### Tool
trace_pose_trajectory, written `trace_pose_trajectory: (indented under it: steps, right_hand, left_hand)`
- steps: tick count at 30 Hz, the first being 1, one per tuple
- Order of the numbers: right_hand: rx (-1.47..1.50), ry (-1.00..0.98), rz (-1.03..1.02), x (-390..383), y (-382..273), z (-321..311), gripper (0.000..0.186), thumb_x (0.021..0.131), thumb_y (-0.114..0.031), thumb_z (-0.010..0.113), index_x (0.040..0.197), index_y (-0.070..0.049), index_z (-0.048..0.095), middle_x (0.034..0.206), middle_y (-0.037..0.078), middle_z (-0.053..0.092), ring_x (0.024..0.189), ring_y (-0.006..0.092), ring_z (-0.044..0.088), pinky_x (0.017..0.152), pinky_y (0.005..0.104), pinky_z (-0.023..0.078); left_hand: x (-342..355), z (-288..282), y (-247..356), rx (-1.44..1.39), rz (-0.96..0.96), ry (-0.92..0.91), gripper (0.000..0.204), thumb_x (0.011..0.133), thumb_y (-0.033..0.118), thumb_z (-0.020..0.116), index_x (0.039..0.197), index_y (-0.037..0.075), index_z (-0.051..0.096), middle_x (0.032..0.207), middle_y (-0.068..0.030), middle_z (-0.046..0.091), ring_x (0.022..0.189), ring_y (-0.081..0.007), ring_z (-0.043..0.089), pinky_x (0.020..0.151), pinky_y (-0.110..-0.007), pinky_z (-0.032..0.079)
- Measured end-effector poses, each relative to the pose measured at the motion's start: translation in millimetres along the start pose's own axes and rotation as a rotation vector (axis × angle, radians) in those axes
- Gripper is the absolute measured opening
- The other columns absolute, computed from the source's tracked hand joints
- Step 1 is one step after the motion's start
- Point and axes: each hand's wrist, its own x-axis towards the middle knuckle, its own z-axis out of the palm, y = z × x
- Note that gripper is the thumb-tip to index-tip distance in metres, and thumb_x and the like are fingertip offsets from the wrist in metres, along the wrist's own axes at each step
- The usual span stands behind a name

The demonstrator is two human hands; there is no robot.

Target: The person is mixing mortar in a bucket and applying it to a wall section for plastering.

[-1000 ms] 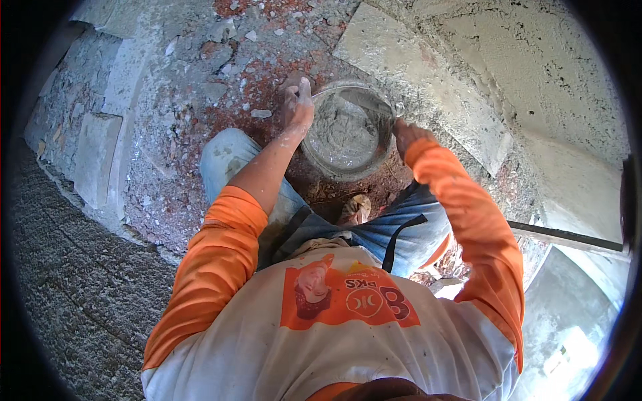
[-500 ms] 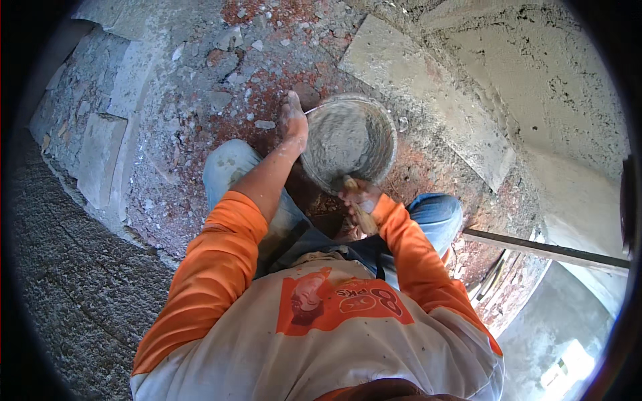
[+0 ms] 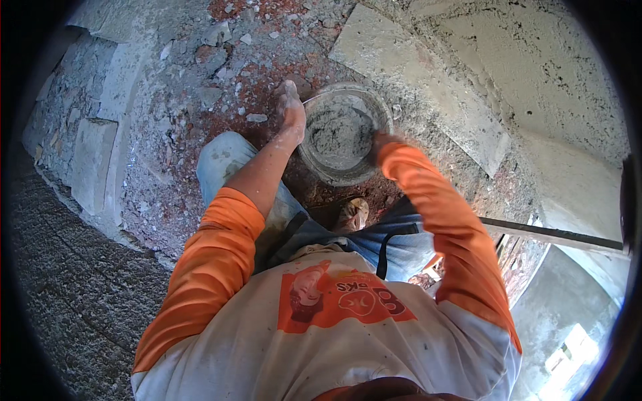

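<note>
Where rubble covers the ground (image 3: 167,134) on the left, the left hand (image 3: 290,115) lies along the left rim of a round bucket (image 3: 338,177), fingers close together and pointing far; whether they pinch the edge, I cannot tell. The bucket stands mid-scene, just beyond the bent legs, holding lumpy grey mortar (image 3: 340,130) that looks dense and pasty, so it should feel heavy and drag stiffly when worked. Its wall seems tough rather than fragile, though the smeared rim could be slippery; opposite points on left and right look the soundest holds. The right hand (image 3: 384,142) is blurred at the right rim, its grip impossible to tell. Farther right lies a flat slab (image 3: 414,80).
</note>
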Motion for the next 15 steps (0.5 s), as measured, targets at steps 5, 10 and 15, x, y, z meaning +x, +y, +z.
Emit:
trace_pose_trajectory:
  steps: [5, 10, 15]
  right_hand:
    - [-0.286, -0.079, -0.34, 32.1, 14.0, 94.0, 0.046, 0.076, -0.021, 0.056, 0.117, -0.002, 0.046, 0.098, 0.019, 0.059, 0.091, 0.0306, 0.058, 0.075, 0.036, 0.048]
    - [0.083, -0.015, -0.127, -16.9, -6.3, 21.5, 0.034, 0.076, -0.022, 0.057, 0.106, -0.004, 0.056, 0.083, 0.018, 0.06, 0.078, 0.0299, 0.059, 0.065, 0.0372, 0.048]
    - [-0.168, -0.095, -0.405, 21.4, 13.2, 65.7, 0.029, 0.074, -0.022, 0.057, 0.097, -0.004, 0.059, 0.087, 0.016, 0.061, 0.078, 0.0291, 0.06, 0.066, 0.0363, 0.049]
  left_hand:
    - [22.2, -1.8, -17.2, 0.062, -0.053, -0.028, 0.078, 0.082, 0.064, 0.028, 0.123, -0.002, 0.035, 0.122, -0.0161, 0.038, 0.116, -0.0279, 0.032, 0.096, -0.043, 0.024]
    - [14.2, -7.6, -6.2, 0.014, -0.023, 0.017, 0.08, 0.081, 0.065, 0.03, 0.118, -0.004, 0.04, 0.116, -0.0173, 0.043, 0.109, -0.0271, 0.038, 0.092, -0.04, 0.028]
    - [21.6, 6.0, -20.5, -0.012, -0.017, 0.04, 0.074, 0.08, 0.063, 0.037, 0.107, -0.005, 0.05, 0.104, -0.0168, 0.051, 0.096, -0.0263, 0.047, 0.085, -0.039, 0.036]
